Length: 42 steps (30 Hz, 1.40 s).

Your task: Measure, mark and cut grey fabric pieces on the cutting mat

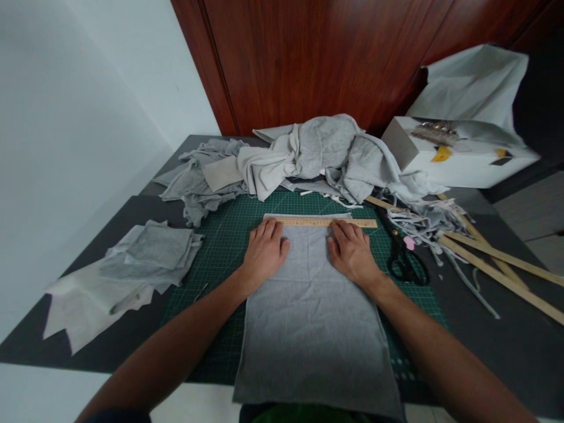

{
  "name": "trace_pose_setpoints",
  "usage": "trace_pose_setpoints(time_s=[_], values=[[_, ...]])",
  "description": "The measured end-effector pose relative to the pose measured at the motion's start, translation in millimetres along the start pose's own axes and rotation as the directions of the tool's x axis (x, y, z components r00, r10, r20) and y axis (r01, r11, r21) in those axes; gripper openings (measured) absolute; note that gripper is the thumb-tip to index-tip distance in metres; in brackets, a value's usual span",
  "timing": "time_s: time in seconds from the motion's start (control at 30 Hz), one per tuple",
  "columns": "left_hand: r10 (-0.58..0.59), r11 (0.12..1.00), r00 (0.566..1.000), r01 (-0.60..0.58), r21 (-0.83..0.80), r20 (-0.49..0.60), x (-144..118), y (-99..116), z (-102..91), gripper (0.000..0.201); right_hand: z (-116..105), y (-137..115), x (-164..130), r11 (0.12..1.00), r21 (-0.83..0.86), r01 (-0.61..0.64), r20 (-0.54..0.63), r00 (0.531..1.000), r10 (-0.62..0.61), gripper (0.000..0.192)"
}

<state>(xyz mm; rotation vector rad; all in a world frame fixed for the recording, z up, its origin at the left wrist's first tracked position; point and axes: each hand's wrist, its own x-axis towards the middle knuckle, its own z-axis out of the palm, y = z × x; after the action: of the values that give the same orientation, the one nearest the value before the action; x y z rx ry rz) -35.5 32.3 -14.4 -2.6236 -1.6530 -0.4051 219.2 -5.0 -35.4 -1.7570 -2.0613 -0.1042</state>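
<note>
Pressed flat, palm down, fingers together and pointing away: left hand (264, 254) on the left part of the grey fabric piece (312, 329), fingertips touching the wooden ruler (324, 222). Same for right hand (352, 252), laid flat on the right part of the cloth, fingertips at the ruler's near edge. Gripping nothing, either one; both spread open on the cloth.

Ruler lying crosswise along the far edge of the fabric, marked with fine graduations, numbers too small to read. Fabric spread lengthwise on the green cutting mat (220, 247), near end hanging toward the table's front edge. Mat printed with a pale grid; no legible lettering.

Black scissors (405, 261) just right of the right hand, on the mat's edge. Beyond them, thin fabric scraps (423, 226) and long wooden sticks (493, 258) angled across the dark table (484, 329). Heap of grey garments (308, 155) behind the ruler. Stack of cut grey pieces (150, 252) well left of the mat. White box (458, 158) at far right, with yellow and black marks, unreadable.
</note>
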Motion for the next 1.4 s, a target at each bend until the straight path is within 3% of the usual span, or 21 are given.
trace_pose_setpoints(time_s=[0.63,1.03,1.13,1.23,1.3,1.4], values=[[0.041,0.991,0.998,-0.048,0.126,0.057,2.8,9.2,-4.5,0.058,-9.1,-5.4,8.6,0.999,-0.050,-0.019,0.080,0.997,0.023,0.046],[-0.140,0.986,0.965,0.114,0.125,0.222,24.7,32.8,-17.9,0.067,-11.7,-2.8,14.0,0.999,-0.012,-0.030,0.112,0.993,0.031,0.043],[-0.177,0.982,0.962,0.157,0.109,0.207,27.1,37.2,-17.0,0.062,-7.1,8.7,12.7,0.998,0.060,-0.032,0.025,0.999,0.030,0.042],[-0.189,0.980,0.969,0.174,0.101,0.160,26.4,40.1,-15.0,0.057,-7.8,35.6,10.8,0.992,0.082,-0.098,-0.130,0.986,0.108,0.037],[-0.190,0.979,0.975,0.179,0.094,0.119,24.6,41.6,-12.9,0.056,-13.8,60.2,8.4,0.980,0.059,-0.191,-0.206,0.958,0.199,0.031],[-0.194,0.978,0.979,0.188,0.090,0.063,21.7,42.8,-9.1,0.054,-29.6,97.1,2.2,0.934,-0.017,-0.357,-0.199,0.917,0.347,0.027]])
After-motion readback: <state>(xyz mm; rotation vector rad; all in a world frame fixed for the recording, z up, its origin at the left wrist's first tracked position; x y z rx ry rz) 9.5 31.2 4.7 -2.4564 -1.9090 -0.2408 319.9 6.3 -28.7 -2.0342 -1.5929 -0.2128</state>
